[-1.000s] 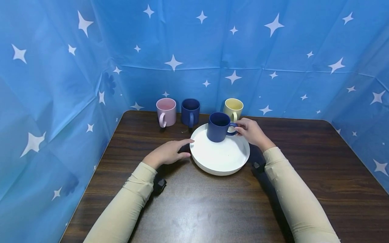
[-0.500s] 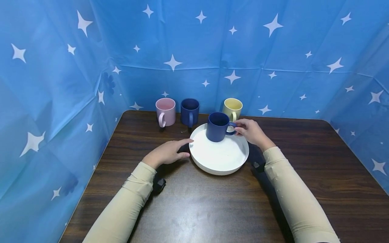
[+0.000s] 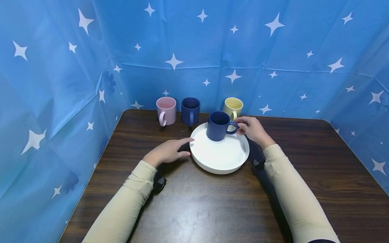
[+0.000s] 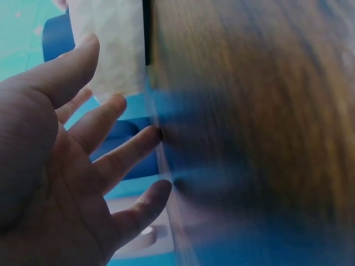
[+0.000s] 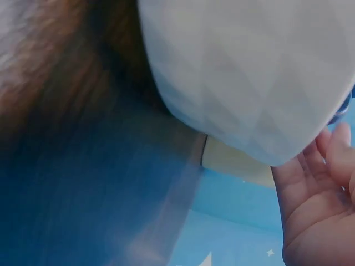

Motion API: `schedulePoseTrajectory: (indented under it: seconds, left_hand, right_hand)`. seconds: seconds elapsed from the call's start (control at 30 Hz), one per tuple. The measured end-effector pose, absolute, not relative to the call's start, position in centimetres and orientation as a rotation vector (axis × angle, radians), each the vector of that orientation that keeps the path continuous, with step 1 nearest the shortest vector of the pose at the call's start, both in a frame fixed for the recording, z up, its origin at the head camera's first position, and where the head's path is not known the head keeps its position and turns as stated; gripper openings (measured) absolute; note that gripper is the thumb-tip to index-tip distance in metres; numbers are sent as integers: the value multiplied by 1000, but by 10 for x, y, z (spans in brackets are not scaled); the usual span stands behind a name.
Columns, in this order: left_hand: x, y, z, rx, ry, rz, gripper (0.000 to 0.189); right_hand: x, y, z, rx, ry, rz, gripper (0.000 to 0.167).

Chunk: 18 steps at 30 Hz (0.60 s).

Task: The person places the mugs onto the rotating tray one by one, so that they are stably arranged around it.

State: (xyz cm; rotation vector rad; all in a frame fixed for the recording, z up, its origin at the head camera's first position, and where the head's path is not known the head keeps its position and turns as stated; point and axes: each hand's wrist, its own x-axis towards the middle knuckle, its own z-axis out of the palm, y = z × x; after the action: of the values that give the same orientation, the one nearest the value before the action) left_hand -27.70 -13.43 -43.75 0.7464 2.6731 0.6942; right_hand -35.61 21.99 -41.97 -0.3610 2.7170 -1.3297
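Observation:
A navy mug [image 3: 215, 132] stands upright on the back part of a round white tray [image 3: 219, 157], its handle [image 3: 233, 131] turned to the right. Beside that handle is my right hand [image 3: 253, 130], fingers loosely bent and seemingly just off it. My left hand [image 3: 167, 152] is at the tray's left rim, fingers spread; forefinger and thumb are at the edge. In the left wrist view, the tray's faceted side [image 4: 111, 44] shows beyond the spread fingers. The right wrist view has the tray wall [image 5: 249, 72] hiding most of the mug and part of the right hand [image 5: 321, 216].
Behind the tray stand a pink mug [image 3: 166, 111], a second navy mug [image 3: 190, 111] and a yellow mug [image 3: 233, 106], the last partly hidden. A blue star-patterned curtain [image 3: 194, 50] borders the dark wooden table [image 3: 194, 209] at the back and sides.
My right fingers have come away from the navy mug's handle, whose outer curve now shows. The mug, the tray and my left hand keep their places.

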Motion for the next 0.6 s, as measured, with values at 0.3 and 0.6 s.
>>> schedulePoseTrajectory:
  seconds: [0.3,0.6]
  left_hand:
    - [-277,-134,-436,723,2655,706,61]
    - [-278,-134,-438,729,2656,709,61]
  right_hand:
    - [-368,222,-424,-318,2731,-1228,41]
    - [-371,217,-427,-415,2838,-1035,41]
